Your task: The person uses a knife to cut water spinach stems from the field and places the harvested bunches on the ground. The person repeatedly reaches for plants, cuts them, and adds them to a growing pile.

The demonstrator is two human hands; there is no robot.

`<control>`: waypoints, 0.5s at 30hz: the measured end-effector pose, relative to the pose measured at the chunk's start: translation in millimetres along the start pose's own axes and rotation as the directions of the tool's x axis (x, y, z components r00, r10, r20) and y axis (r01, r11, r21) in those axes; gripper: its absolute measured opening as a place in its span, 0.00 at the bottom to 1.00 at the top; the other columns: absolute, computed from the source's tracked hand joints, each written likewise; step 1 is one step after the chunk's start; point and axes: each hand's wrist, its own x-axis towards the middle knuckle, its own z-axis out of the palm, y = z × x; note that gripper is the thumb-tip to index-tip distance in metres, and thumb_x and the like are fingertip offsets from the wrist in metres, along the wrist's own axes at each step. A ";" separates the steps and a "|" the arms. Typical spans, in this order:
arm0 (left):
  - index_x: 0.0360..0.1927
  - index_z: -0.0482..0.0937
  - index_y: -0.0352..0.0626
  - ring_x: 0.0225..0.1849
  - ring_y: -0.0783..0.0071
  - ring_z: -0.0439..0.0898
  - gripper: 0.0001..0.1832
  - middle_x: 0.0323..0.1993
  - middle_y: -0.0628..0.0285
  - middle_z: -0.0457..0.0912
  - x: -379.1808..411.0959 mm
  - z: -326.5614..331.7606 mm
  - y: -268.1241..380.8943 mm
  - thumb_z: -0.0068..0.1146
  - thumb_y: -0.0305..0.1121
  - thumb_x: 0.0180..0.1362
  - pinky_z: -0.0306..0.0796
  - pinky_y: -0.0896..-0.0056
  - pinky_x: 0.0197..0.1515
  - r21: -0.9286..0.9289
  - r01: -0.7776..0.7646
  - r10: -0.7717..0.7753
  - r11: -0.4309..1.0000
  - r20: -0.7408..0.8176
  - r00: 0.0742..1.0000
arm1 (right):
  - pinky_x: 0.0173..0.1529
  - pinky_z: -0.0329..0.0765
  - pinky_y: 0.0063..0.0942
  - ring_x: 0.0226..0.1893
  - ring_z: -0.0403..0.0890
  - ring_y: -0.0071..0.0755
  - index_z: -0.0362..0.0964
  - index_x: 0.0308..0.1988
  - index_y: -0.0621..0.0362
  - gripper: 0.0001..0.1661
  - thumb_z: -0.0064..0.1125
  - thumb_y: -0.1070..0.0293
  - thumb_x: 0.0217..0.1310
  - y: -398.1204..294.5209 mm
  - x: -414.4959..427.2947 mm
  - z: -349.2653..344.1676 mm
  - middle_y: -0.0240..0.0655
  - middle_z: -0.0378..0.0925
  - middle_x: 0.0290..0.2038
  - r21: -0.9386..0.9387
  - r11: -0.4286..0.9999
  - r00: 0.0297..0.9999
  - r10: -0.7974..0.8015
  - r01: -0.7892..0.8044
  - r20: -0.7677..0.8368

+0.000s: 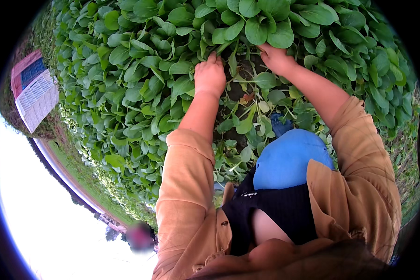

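Note:
My left hand (210,75) reaches in, back of the hand up, among the stems of a leafy green plant (227,33) that looks like bok choy. Its fingertips are at the pale stems, and leaves partly cover them. On the other side of the same clump is my right hand (277,60), low near the soil. Broad leaves (280,35) hang over its fingers, so what they grip is hidden. Between my hands lies dark soil (243,70) with loose and drooping leaves (266,80).
Dense rows of the same greens (136,77) stand to the left and right. Stacked plastic crates (36,96), white, blue and pink, sit at the far left. My blue-clad knee (292,159) is over cut leaves and stems. A blurred person's head (140,237) shows at lower left.

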 end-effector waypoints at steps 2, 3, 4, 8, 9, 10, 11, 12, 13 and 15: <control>0.54 0.75 0.41 0.52 0.59 0.75 0.19 0.63 0.59 0.70 -1.0 1.7 0.1 0.40 0.31 0.63 0.65 0.60 0.58 -0.003 -0.003 0.003 1.000 -0.005 1.000 | 0.49 0.75 0.42 0.45 0.77 0.56 0.60 0.64 0.45 0.30 0.45 0.70 0.61 -1.8 9.8 0.7 0.49 0.75 0.47 -0.092 0.995 0.996 0.035 -0.028 0.077; 0.54 0.76 0.41 0.52 0.59 0.75 0.19 0.62 0.59 0.70 -1.0 1.8 1.0 0.39 0.31 0.63 0.64 0.59 0.59 -0.009 -0.002 0.002 1.000 -0.007 1.000 | 0.49 0.74 0.43 0.44 0.76 0.57 0.63 0.59 0.48 0.26 0.47 0.69 0.60 -2.0 14.1 3.1 0.49 0.75 0.45 -0.069 0.994 0.991 0.086 -0.079 0.102; 0.54 0.76 0.41 0.52 0.60 0.75 0.19 0.62 0.59 0.70 -1.1 1.8 2.2 0.39 0.30 0.63 0.63 0.58 0.60 -0.014 -0.002 0.002 1.000 -0.008 1.000 | 0.48 0.73 0.44 0.44 0.76 0.58 0.66 0.55 0.52 0.22 0.48 0.69 0.60 -3.0 17.7 5.9 0.50 0.75 0.43 -0.048 0.990 0.983 0.135 -0.130 0.127; 0.54 0.76 0.40 0.54 0.60 0.75 0.20 0.61 0.59 0.71 -10.7 -1.8 5.3 0.44 0.28 0.58 0.59 0.54 0.65 0.006 0.017 -0.017 1.000 0.017 1.000 | 0.50 0.74 0.42 0.47 0.78 0.53 0.60 0.63 0.48 0.30 0.45 0.69 0.60 -11.8 21.9 -3.6 0.50 0.76 0.47 -0.127 0.986 0.950 0.141 -0.109 0.279; 0.54 0.76 0.40 0.54 0.60 0.75 0.21 0.61 0.59 0.71 -12.8 -5.1 8.1 0.46 0.27 0.56 0.57 0.53 0.66 -0.060 0.017 -0.018 0.998 -0.012 1.000 | 0.50 0.74 0.41 0.46 0.78 0.51 0.61 0.62 0.51 0.29 0.47 0.68 0.60 -1.1 11.0 1.6 0.48 0.76 0.47 0.103 0.985 0.970 0.114 -0.138 0.214; 0.54 0.76 0.39 0.55 0.60 0.74 0.22 0.61 0.59 0.71 -20.8 -9.2 10.7 0.48 0.26 0.54 0.56 0.51 0.67 -0.125 0.018 -0.023 0.992 -0.039 0.999 | 0.49 0.75 0.39 0.45 0.79 0.48 0.61 0.61 0.53 0.28 0.48 0.66 0.61 19.0 -9.6 18.9 0.47 0.77 0.46 0.332 0.933 0.985 0.095 -0.139 0.145; 0.54 0.76 0.39 0.56 0.60 0.74 0.23 0.61 0.58 0.72 -31.9 -12.0 10.7 0.50 0.24 0.51 0.54 0.50 0.69 -0.188 0.028 -0.040 0.982 -0.060 0.997 | 0.46 0.75 0.37 0.42 0.79 0.44 0.62 0.59 0.56 0.26 0.49 0.64 0.61 18.6 -16.2 20.6 0.43 0.77 0.45 0.427 0.891 0.986 0.109 -0.154 0.129; 0.54 0.77 0.39 0.58 0.58 0.73 0.26 0.61 0.59 0.71 -43.2 -18.8 13.4 0.54 0.22 0.46 0.52 0.47 0.69 -0.272 -0.050 0.015 0.961 -0.129 0.992 | 0.43 0.76 0.35 0.40 0.79 0.39 0.63 0.57 0.59 0.25 0.50 0.62 0.62 20.6 -25.2 18.6 0.40 0.77 0.43 0.513 0.842 0.985 0.134 -0.170 0.107; 0.53 0.77 0.38 0.59 0.58 0.71 0.25 0.61 0.59 0.71 -61.9 -27.7 17.8 0.54 0.23 0.47 0.52 0.46 0.69 -0.257 -0.107 0.059 0.960 -0.188 0.980 | 0.37 0.77 0.32 0.34 0.78 0.33 0.63 0.55 0.62 0.25 0.51 0.59 0.63 2.1 -38.6 -2.9 0.35 0.76 0.39 0.482 0.847 0.974 0.179 -0.224 0.139; 0.52 0.77 0.38 0.60 0.56 0.70 0.24 0.63 0.60 0.69 -96.6 -37.8 29.9 0.55 0.24 0.47 0.51 0.44 0.68 -0.298 -0.187 0.090 0.936 -0.312 0.946 | 0.22 0.66 0.18 0.24 0.68 0.18 0.65 0.50 0.57 0.24 0.51 0.50 0.66 -52.7 -49.2 -58.8 0.27 0.69 0.32 0.694 0.315 0.758 0.368 -0.647 0.539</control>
